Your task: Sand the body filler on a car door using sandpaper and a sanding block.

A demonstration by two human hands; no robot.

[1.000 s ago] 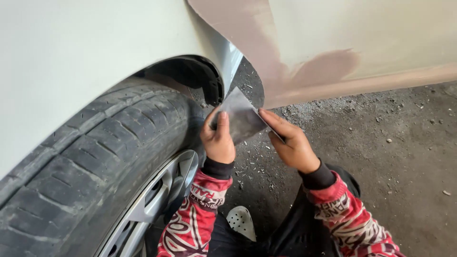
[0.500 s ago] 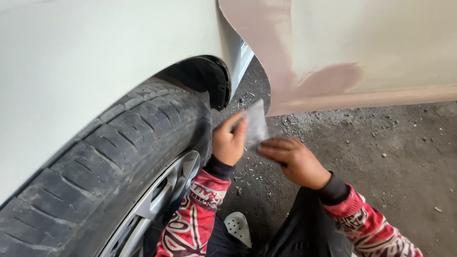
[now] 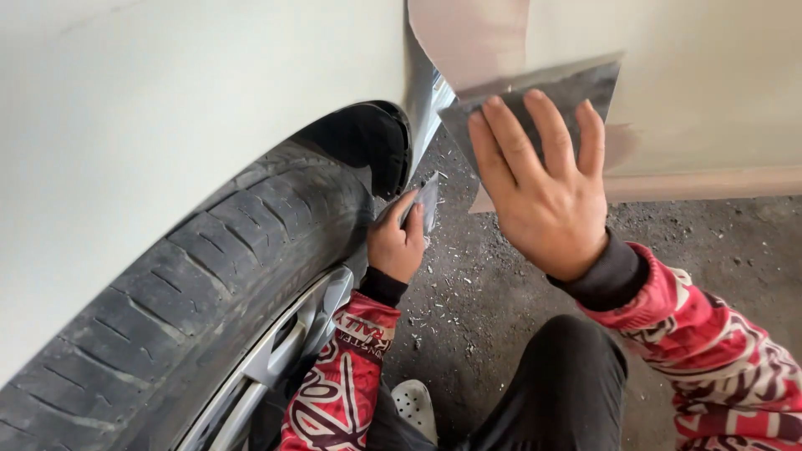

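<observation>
Here, the person's right hand [image 3: 547,196] lies flat, fingers spread wide, pressing a grey abrasive sheet [image 3: 576,88] against the pale car body panel [image 3: 710,75], beside a patch of pinkish filler [image 3: 468,38]. The left hand [image 3: 399,238], lower by the tyre [image 3: 209,284], pinches a smaller grey piece [image 3: 429,200] between its fingers. The right palm hides much of the sheet; the tyre hides the wheel arch's inside.

The tyre [image 3: 192,309] is set at the left, under the wheel arch [image 3: 368,142]. The body panel [image 3: 702,92] stands to the right. A sheet [image 3: 576,88] is pressed flat against the panel by the right hand [image 3: 543,184]. A smaller piece [image 3: 428,203] is pinched by the left hand [image 3: 397,238], between tyre and panel. The floor [image 3: 501,284] lies below.
</observation>
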